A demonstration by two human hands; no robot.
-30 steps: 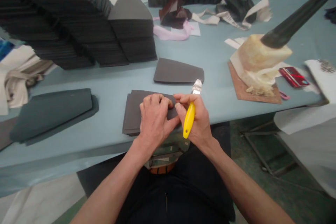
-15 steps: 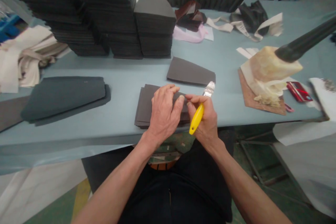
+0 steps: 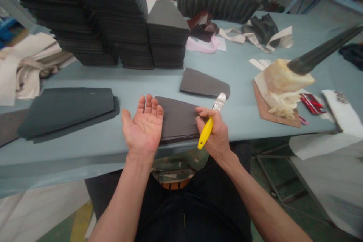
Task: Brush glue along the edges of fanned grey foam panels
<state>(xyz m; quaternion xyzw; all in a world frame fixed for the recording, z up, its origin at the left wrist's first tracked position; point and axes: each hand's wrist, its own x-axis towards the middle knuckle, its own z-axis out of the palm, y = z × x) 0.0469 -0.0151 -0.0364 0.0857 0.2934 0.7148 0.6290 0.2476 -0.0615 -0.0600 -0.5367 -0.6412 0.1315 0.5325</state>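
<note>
My left hand [image 3: 144,126] is open, palm up and fingers stretched, against the left end of a stack of dark grey tapered sheets [image 3: 178,119] at the table's front edge. My right hand [image 3: 216,132] is closed round a brush [image 3: 206,130] with a yellow handle and whitish, coated bristles pointing away from me. Its thumb and forefinger meet the right end of the stack. Just beyond lies another small pile of grey sheets [image 3: 202,83]. To the left are larger dark green-grey pieces [image 3: 68,109].
Tall stacks of dark sheets [image 3: 96,19] rise at the back left. A glue-crusted container [image 3: 283,79] with a black handle stands on a brown board at the right, beside a red case [image 3: 312,103]. Cloth scraps [image 3: 28,64] lie at far left.
My left hand has moved left off the top of the stack and turned palm up, baring the sheets. My right hand stays at the stack's right end with the brush.
</note>
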